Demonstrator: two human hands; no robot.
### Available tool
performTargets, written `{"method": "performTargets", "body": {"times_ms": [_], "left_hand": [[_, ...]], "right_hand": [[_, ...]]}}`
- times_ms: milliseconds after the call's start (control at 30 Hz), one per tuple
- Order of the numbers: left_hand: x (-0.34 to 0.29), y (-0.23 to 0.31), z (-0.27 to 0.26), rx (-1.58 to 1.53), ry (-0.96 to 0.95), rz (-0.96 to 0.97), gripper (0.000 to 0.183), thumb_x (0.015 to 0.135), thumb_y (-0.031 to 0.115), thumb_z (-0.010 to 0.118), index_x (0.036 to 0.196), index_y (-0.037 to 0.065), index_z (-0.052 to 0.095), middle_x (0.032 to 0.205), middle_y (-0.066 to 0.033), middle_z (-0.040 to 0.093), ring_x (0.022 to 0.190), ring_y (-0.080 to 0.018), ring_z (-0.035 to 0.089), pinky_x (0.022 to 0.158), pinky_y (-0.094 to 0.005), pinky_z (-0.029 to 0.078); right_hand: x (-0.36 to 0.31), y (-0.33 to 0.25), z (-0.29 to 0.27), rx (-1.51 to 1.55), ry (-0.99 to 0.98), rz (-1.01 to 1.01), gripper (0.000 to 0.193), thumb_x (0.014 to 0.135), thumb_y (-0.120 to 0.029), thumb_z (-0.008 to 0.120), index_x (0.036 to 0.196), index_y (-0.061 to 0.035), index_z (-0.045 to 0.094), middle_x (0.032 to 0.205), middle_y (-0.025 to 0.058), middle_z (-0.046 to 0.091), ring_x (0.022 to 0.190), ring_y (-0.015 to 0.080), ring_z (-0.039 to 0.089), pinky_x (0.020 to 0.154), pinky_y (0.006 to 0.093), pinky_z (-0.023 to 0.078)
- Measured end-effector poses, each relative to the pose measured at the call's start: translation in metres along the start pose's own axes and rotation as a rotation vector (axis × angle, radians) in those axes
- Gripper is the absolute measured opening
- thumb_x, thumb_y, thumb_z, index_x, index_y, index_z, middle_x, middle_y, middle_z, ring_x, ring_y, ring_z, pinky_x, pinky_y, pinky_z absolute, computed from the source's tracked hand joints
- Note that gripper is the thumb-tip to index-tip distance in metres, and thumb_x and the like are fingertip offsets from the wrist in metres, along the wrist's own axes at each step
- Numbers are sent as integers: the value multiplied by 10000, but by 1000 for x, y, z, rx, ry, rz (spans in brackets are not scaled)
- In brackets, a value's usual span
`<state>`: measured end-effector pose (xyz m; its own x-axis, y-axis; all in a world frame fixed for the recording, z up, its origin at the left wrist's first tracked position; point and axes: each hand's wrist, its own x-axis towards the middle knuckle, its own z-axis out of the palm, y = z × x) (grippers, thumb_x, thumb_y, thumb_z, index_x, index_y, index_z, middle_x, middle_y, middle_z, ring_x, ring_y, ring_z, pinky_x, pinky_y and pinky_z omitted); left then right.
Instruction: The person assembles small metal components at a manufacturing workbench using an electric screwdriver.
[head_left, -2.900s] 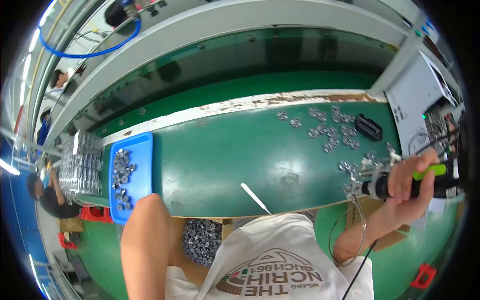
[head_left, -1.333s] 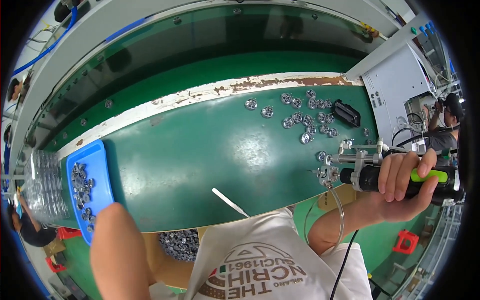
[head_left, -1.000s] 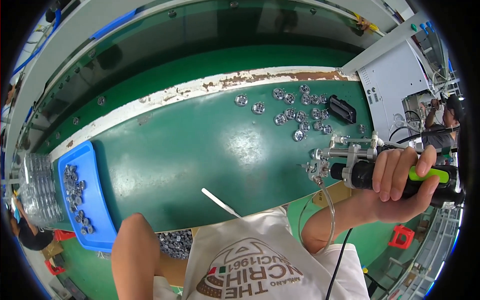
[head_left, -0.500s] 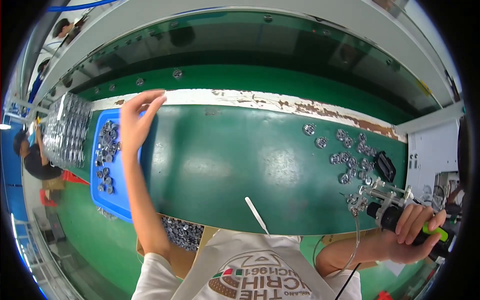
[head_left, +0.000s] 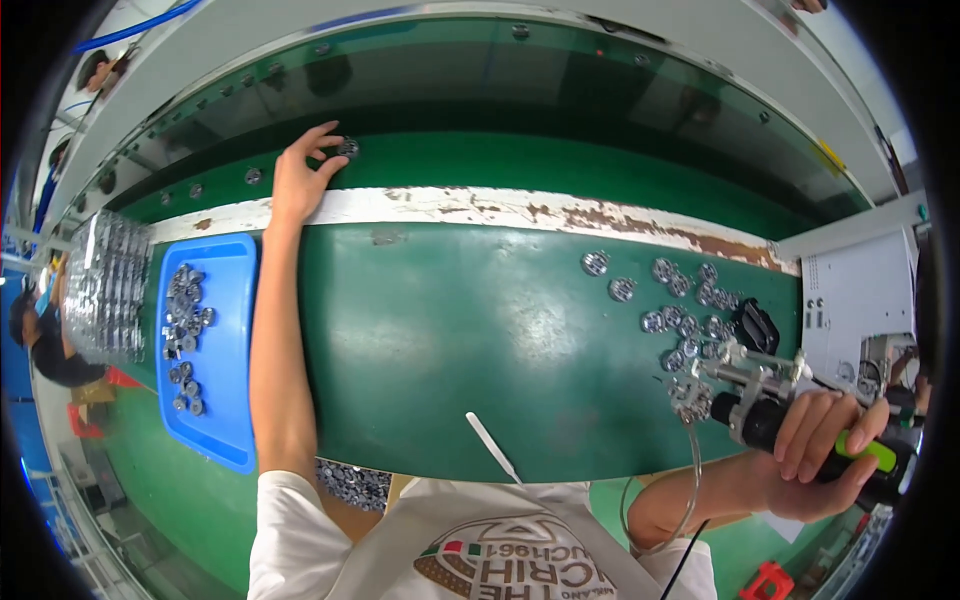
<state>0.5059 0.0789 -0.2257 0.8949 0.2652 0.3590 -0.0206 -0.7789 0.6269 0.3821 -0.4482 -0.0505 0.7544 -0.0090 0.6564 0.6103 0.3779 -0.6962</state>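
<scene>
the left hand [head_left: 302, 172] is spanning the white ledge [head_left: 430, 205], its thumb and fingertips bracketing a round part [head_left: 348, 148] that is sitting on the green strip [head_left: 480, 160] beyond; whether they are gripping it or only touching its edge i cannot tell. the person is seemingly picking up this single part, and the next move would probably be calling for a firm pinch on its rim and a lift clear of the ledge. other round parts [head_left: 254, 176] are lying spaced out on the strip, left of the hand. the right hand [head_left: 818, 445] is wrapping closed around a black handheld tool [head_left: 760, 420], whose metal end is hanging near a cluster of clear-topped parts [head_left: 664, 270] and a black case [head_left: 757, 327]. as for containers, a blue tray [head_left: 230, 340] is holding small dark pieces [head_left: 185, 300], loosely bunched, with much of its floor showing. beside it, clear plastic trays [head_left: 105, 290] are standing stacked, their contents too unclear to tell. below the bench edge, a carton [head_left: 398, 488] is holding a heap of dark bits [head_left: 355, 484], partly hidden by the bench and the person's body.
</scene>
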Motion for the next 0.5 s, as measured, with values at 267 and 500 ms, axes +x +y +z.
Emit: {"method": "performTargets", "body": {"times_ms": [267, 500], "left_hand": [[2, 22, 8, -73, -35, 33, 563, 789, 93, 809, 1338, 87, 684, 1058, -39, 792, 825, -155, 597, 823, -302, 510], [-67, 143, 31, -236, -72, 277, 576, 779, 95, 848, 1319, 108, 647, 1076, -53, 778, 855, -220, 645, 799, -337, 518]], "right_hand": [[4, 2, 9, 22, -98, 42, 308, 1039, -360, 622, 968, -102, 470, 567, 8, 507, 412, 90, 460, 402, 224, 420], [5, 6, 12, 26, -119, 55, 315, 1023, -352, 644, 974, -95, 468, 577, 15, 531, 423, 103, 508, 439, 237, 505]]}}
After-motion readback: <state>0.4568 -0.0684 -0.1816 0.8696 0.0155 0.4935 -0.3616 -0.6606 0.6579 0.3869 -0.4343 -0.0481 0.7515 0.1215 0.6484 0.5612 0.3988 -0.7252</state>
